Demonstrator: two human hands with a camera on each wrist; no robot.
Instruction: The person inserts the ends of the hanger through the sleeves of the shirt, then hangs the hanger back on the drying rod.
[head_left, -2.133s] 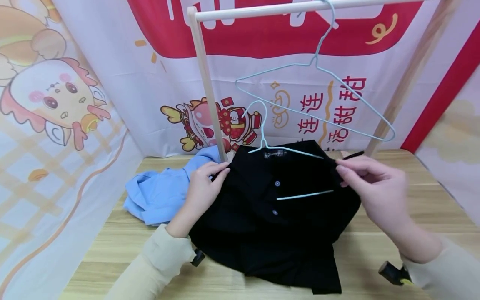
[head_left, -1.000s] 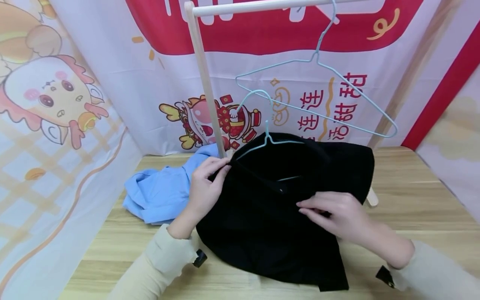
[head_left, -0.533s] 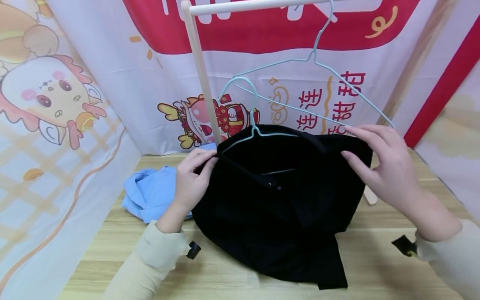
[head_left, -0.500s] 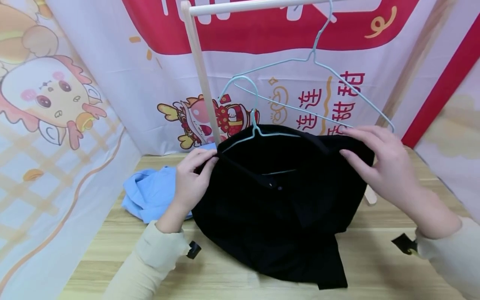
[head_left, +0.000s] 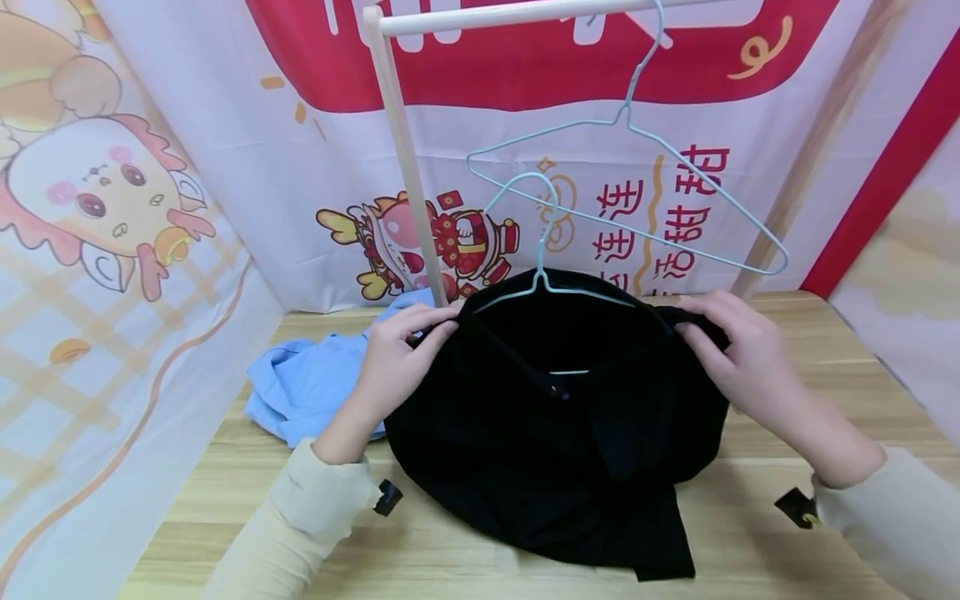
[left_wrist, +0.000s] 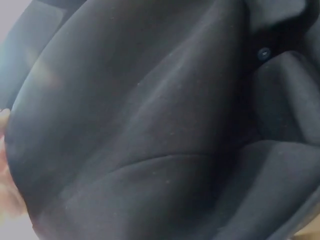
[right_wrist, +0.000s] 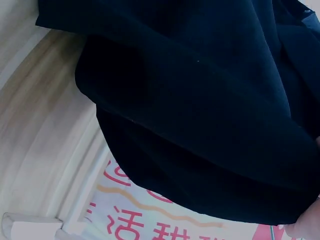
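Observation:
A black buttoned shirt (head_left: 525, 467) is held up over the table, its neck opening facing upward. Inside the collar sits a light-blue wire hanger (head_left: 542, 271); its hook stands out above, and a piece of its lower bar shows through the opening. My left hand (head_left: 397, 354) pinches the shirt at its left shoulder. At the right shoulder my right hand (head_left: 738, 358) pinches the cloth between thumb and fingers. The black cloth (left_wrist: 150, 120) fills most of the left wrist view, with a small button (left_wrist: 264, 53). In the right wrist view, the shirt (right_wrist: 200, 115) hangs in folds.
A wooden rack has a top rail (head_left: 510, 15) and a left post (head_left: 405, 158). From the rail hangs a second light-blue hanger (head_left: 626, 117). A crumpled blue garment (head_left: 300, 387) lies on the wooden table (head_left: 202, 517) to the left. Printed cloth (head_left: 337, 167) backs the table.
My right hand moved from the right shoulder to the shirt's front, then back to the shoulder, and now pinches it. My left hand kept its pinch. The collar dropped slightly in the last half second.

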